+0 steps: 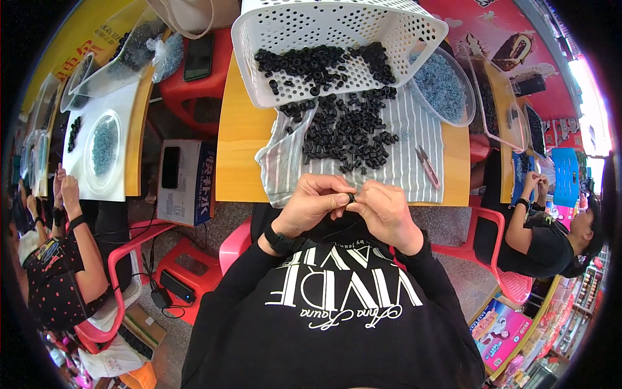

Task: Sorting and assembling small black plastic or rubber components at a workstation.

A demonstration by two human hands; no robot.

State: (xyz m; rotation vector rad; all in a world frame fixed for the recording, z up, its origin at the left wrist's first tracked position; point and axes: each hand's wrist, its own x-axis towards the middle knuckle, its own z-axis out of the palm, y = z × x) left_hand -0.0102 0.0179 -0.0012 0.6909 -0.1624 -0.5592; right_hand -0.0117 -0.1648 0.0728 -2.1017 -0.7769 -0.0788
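Note:
In front of my body, just off the table's near edge, my left hand (316,202) pinches a small black ring-shaped piece (350,197) between thumb and fingers. My right hand (387,206) meets it there, its fingers closed at the piece's other side; whether a thread runs between them is too small to tell. Beyond my hands, a heap of short black cylindrical pieces (343,129) covers a grey-and-white striped cloth (418,133). More of these pieces lie inside a tilted white perforated basket (278,39). Thread snips (427,168) with pinkish handles rest right of the heap.
A clear round tub (440,87) of blue-grey beads stands right of the basket on the wooden table (240,155). Red stools (188,275) and a phone on a box (171,167) are to the left. Co-workers sit at tables on both sides.

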